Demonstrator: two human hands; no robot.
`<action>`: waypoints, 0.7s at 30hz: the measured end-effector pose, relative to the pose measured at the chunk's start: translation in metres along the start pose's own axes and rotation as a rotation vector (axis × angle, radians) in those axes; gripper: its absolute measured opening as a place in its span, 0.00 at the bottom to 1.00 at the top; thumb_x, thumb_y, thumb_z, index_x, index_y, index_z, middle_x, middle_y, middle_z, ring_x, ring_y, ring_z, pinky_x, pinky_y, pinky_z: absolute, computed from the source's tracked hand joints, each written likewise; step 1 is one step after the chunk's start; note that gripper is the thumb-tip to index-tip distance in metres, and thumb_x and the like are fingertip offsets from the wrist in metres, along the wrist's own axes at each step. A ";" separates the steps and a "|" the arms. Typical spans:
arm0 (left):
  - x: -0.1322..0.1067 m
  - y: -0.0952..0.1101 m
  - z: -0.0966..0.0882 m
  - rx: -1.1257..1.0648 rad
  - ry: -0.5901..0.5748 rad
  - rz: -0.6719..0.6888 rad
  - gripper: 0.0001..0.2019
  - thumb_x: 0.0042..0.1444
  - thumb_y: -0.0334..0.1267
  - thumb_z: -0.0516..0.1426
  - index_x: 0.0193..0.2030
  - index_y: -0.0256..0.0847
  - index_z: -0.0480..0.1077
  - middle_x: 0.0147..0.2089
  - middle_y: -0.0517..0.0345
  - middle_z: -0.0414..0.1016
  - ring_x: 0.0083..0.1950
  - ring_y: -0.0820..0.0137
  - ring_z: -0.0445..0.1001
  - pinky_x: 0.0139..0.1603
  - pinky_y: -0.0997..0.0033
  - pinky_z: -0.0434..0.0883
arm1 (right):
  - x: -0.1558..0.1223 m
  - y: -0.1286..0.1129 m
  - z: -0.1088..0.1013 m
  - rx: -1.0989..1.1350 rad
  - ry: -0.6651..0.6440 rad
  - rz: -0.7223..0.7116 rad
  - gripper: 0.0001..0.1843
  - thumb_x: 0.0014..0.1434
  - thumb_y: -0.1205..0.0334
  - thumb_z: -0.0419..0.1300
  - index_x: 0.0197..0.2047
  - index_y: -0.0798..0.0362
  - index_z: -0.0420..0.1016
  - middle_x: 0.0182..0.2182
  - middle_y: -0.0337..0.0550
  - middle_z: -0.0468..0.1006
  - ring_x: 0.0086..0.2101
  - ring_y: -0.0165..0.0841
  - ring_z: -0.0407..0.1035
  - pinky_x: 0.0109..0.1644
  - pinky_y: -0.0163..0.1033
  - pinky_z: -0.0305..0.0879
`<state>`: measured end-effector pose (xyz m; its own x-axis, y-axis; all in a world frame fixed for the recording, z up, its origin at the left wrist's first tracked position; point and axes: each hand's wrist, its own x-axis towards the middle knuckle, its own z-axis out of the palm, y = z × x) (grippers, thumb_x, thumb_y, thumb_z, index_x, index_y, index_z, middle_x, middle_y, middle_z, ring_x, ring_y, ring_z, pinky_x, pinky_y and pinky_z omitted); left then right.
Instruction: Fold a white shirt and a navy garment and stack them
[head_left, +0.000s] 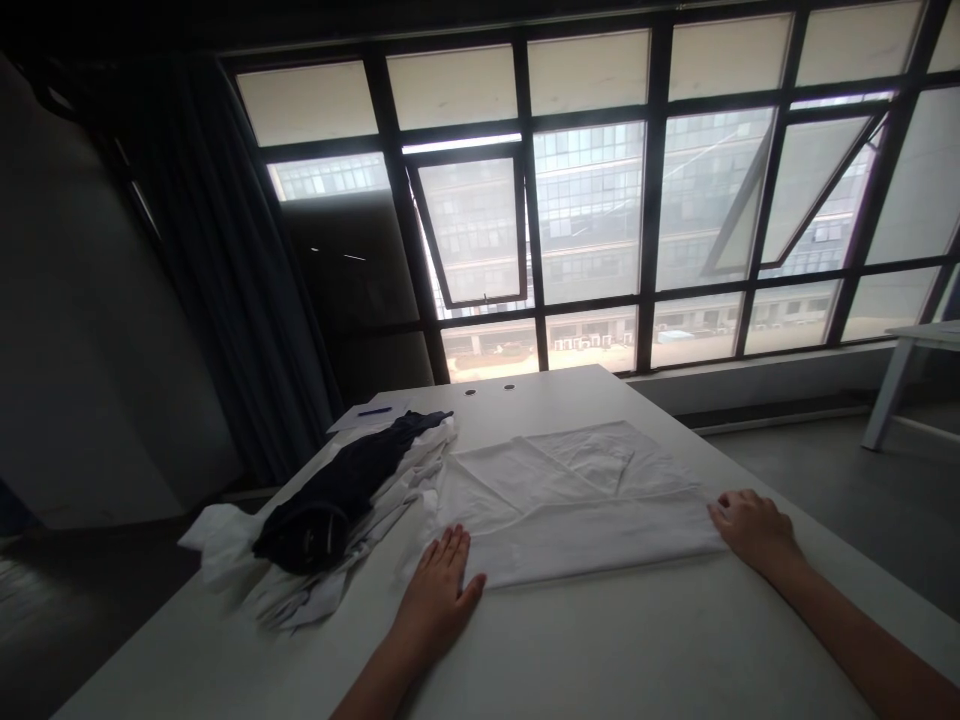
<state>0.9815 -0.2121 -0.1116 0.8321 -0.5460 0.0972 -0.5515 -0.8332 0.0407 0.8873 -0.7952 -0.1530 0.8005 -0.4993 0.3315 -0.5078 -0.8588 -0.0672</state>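
Note:
A white garment (pixel 570 500) lies spread and partly folded on the table, with creases across it and a folded band along its near side. My left hand (pixel 442 590) rests flat on its near left corner, fingers stretched out and thumb apart. At the near right corner, my right hand (pixel 754 525) has its fingers curled and closed on the garment's edge. Left of the garment is a loose heap of clothes: a dark navy garment (pixel 352 480) on top of crumpled white ones (pixel 225 545).
The white table (pixel 585 650) reaches toward the windows and has two round dark inserts (pixel 490 389) near its far end. A pen (pixel 374 411) lies on paper (pixel 349 418) at the far left. Another table (pixel 889 390) stands at right. A dark curtain (pixel 232 280) hangs at left.

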 end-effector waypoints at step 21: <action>0.002 0.001 0.006 0.038 0.045 0.002 0.36 0.69 0.60 0.41 0.75 0.36 0.51 0.76 0.49 0.45 0.77 0.55 0.46 0.75 0.51 0.50 | -0.002 -0.004 -0.027 0.046 0.042 0.010 0.18 0.62 0.64 0.47 0.46 0.54 0.76 0.48 0.56 0.80 0.46 0.49 0.74 0.48 0.52 0.66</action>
<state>0.9833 -0.2145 -0.1175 0.8270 -0.5438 0.1424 -0.5498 -0.8353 0.0030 0.8792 -0.7873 -0.1280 0.7812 -0.5031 0.3696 -0.4993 -0.8589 -0.1138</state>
